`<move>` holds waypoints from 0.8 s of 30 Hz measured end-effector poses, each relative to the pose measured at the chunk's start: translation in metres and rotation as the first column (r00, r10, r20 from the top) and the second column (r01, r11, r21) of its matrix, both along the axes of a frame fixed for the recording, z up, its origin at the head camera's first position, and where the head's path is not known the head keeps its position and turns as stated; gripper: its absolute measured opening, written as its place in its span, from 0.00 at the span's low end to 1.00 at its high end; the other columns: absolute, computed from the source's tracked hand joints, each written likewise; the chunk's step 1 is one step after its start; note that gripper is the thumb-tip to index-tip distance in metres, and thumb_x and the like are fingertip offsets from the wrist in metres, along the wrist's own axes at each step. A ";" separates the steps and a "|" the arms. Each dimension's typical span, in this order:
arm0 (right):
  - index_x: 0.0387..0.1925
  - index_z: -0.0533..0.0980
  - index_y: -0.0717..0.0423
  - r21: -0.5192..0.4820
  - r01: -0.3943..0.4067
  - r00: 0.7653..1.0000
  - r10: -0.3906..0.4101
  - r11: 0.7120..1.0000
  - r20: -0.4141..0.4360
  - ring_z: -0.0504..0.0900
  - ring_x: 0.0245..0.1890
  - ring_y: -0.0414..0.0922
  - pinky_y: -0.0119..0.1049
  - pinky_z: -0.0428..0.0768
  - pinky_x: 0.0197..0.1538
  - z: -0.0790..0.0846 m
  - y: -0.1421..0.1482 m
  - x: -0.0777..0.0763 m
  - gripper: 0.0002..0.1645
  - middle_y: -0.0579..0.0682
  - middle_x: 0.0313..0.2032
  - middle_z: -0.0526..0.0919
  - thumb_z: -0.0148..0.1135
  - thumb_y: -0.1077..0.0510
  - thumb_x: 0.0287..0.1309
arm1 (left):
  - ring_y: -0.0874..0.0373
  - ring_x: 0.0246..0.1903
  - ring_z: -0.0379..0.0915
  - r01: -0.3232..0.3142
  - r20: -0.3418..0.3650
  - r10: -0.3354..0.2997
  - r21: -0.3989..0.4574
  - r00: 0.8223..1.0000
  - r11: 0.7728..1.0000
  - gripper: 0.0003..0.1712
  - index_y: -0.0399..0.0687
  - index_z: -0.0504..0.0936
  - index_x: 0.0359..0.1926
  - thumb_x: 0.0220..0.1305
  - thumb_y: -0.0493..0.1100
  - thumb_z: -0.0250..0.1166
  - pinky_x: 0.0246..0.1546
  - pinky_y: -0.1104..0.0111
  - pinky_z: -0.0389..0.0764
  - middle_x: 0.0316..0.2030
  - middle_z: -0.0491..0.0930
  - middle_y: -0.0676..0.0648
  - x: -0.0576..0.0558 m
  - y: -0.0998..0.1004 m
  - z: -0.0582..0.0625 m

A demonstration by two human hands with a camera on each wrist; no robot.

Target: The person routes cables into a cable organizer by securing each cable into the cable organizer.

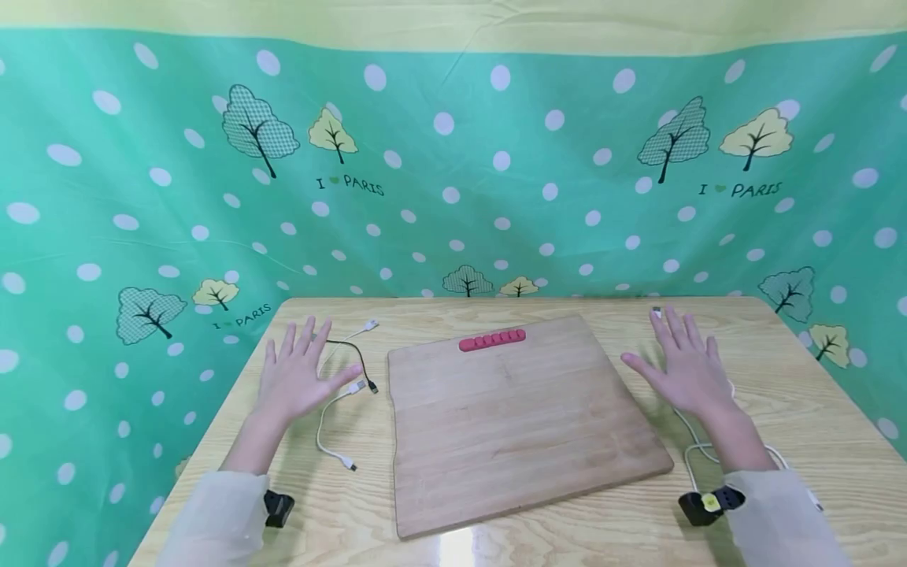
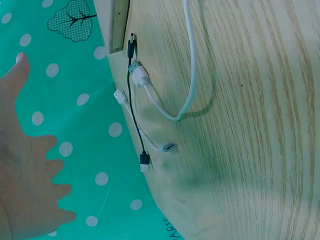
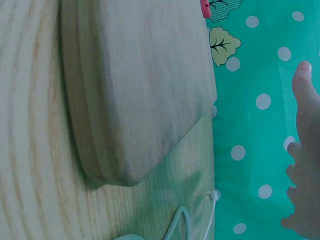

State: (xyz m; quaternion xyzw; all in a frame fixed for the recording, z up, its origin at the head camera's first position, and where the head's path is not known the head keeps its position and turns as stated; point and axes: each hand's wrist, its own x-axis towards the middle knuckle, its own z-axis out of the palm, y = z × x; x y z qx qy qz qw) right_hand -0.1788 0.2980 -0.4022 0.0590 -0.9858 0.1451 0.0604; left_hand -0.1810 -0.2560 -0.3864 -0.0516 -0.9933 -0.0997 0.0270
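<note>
My left hand (image 1: 294,382) is held over the table's left side with fingers spread, and nothing is in it. Below and beside it lie a short white USB cable (image 1: 322,421), a thin black USB cable (image 1: 361,354) and another white cable (image 2: 132,115). On the right, my right hand (image 1: 687,374) also hovers with fingers spread and holds nothing. A long white cable (image 1: 690,453) runs beneath that hand and forearm. Between the hands lies a wooden board (image 1: 510,425), with a red ridged strip (image 1: 492,340) near its far edge.
The wooden table (image 1: 340,520) has its far edge against a green dotted curtain (image 1: 425,197), which also hangs at both sides. Small black devices are strapped at the left wrist (image 1: 279,508) and right wrist (image 1: 701,508).
</note>
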 end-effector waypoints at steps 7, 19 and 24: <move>0.78 0.35 0.53 -0.015 0.001 1.000 -0.001 1.000 0.009 0.32 0.76 0.68 0.80 0.38 0.68 -0.002 0.000 0.001 0.54 0.63 0.78 0.34 0.44 0.29 0.67 | 0.29 0.76 0.30 0.005 0.004 -0.005 0.011 1.000 1.000 0.58 0.52 0.40 0.78 0.60 0.78 0.49 0.72 0.30 0.31 0.78 0.40 0.36 0.001 0.002 -0.003; 0.78 0.35 0.55 -0.020 -0.017 0.999 0.018 1.000 0.030 0.33 0.76 0.70 0.79 0.39 0.68 -0.004 -0.003 0.001 0.55 0.62 0.78 0.32 0.45 0.29 0.67 | 0.30 0.76 0.34 0.023 -0.010 -0.023 0.012 1.000 1.000 0.59 0.49 0.44 0.78 0.59 0.78 0.52 0.73 0.30 0.35 0.78 0.42 0.36 0.002 0.010 -0.012; 0.78 0.38 0.56 -0.019 -0.032 0.999 0.033 0.999 0.013 0.35 0.76 0.70 0.79 0.40 0.69 -0.006 -0.006 0.002 0.55 0.62 0.78 0.34 0.47 0.30 0.66 | 0.30 0.76 0.37 0.029 -0.004 -0.029 0.011 1.000 1.000 0.59 0.49 0.45 0.78 0.59 0.77 0.53 0.73 0.31 0.36 0.78 0.43 0.36 0.004 0.016 -0.015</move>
